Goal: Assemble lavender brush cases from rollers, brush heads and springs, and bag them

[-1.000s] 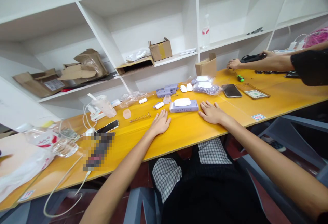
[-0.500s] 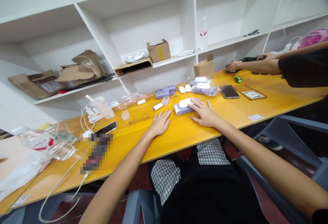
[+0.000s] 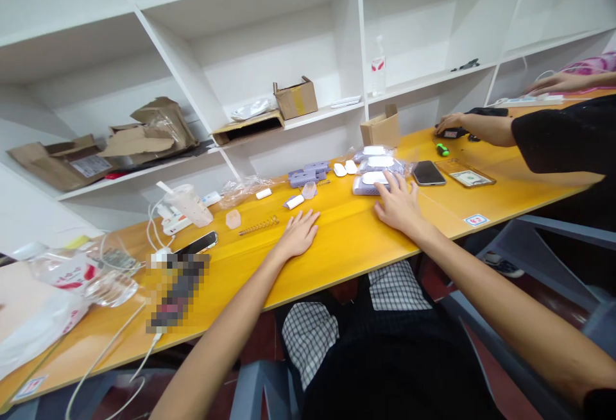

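My left hand (image 3: 299,235) lies flat on the yellow tabletop (image 3: 332,240) with its fingers spread, holding nothing. My right hand (image 3: 400,204) is open too, its fingers spread over the right end of a pale purple box-shaped device (image 3: 362,186) with a white oval top. The fingertips appear to touch that device; the palm is off it. Just behind stand similar purple devices (image 3: 382,163) in clear plastic bags. Between my hands and the shelf lie purple plastic parts (image 3: 308,175), two white oval pieces (image 3: 345,168), a small white cylinder (image 3: 294,202) and a coil spring (image 3: 260,225).
A phone (image 3: 429,173) and an amber case (image 3: 466,173) lie to the right. At left are a second phone (image 3: 197,245), a plastic cup (image 3: 189,204) and a water bottle (image 3: 72,272). Another person's hand (image 3: 450,124) holds something dark beside a green-handled tool (image 3: 442,150).
My right hand and the purple device have moved right and back, close to the bagged devices. My left hand stays put. One of the other person's hands has shifted farther right.
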### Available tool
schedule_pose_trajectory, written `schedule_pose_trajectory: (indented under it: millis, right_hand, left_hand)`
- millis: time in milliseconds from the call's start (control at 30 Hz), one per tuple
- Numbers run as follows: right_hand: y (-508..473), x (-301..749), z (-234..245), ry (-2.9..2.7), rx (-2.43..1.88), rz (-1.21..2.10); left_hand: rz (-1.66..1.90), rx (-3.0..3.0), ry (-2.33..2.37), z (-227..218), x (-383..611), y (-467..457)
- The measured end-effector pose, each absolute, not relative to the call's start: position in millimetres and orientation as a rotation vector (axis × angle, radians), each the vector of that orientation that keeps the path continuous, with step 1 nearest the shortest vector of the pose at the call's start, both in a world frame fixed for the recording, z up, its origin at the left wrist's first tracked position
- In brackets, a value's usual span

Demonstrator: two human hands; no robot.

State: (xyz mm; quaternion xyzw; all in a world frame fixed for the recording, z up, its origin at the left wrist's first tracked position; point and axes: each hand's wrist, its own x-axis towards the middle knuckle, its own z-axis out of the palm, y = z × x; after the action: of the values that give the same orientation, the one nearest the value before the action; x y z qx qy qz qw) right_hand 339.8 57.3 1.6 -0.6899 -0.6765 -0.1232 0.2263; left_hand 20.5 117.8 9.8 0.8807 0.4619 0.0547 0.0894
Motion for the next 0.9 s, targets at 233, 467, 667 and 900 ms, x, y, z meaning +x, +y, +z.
schedule_pose_trajectory:
  millis: [233,467,667,900]
  right_hand:
    - [67,342,-10,-2.063,-1.931,-0.145]
    - [89,364,-1,-2.054,-2.147,0.072]
    - [85,338,-8,-2.16,-2.056,0.189]
    - [90,275,-8,-2.424,-1.746,0.23]
  left_hand:
    - [0.157,2.631,1.38,8,20,118]
    - [0.185,2.636,1.376,9,22,116]
    - [0.166,2.655,1.378,6,21,118]
    - [0.15,2.659,1.382,6,22,120]
